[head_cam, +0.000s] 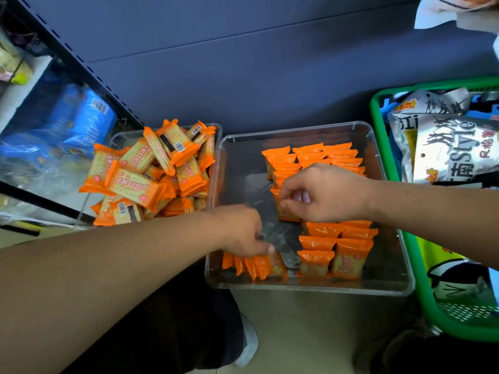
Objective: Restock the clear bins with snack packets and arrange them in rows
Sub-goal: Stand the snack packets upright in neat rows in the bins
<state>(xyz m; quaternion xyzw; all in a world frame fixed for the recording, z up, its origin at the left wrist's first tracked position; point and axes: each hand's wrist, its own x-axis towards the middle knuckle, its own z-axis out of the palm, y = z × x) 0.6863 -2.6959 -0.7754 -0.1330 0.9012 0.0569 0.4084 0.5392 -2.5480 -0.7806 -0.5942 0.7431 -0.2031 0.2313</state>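
Looks roughly half done. Right clear bin (310, 288) holds orange snack packets standing on edge in rows: far rows (310, 155) toward the back-right, near rows (337, 247) at front-right, plus a short row (253, 265) at front-left. Leaves the left-middle of that bin's floor bare, so room for more there. Left clear bin (127, 134) heaped with a loose pile (140, 182) of the same packets, unsorted, some overhanging the rim. Plenty left to carry across and stand up, judging by that heap.

Right hand (324, 193) over the middle of the right clear bin, arm in from the right, knuckles up, thumb and fingertips pinched on one packet (287, 211) between far rows and near rows — probably seating it in line.

Left hand (240, 233) reaching in over the bin's left wall, forearm across the frame, thumb lying on top of the short row. Fingers curled downward; can't tell whether gripping a packet or just steadying the row.

Green basket (378, 147) with large silver bags (445, 147) just beside the right clear bin.
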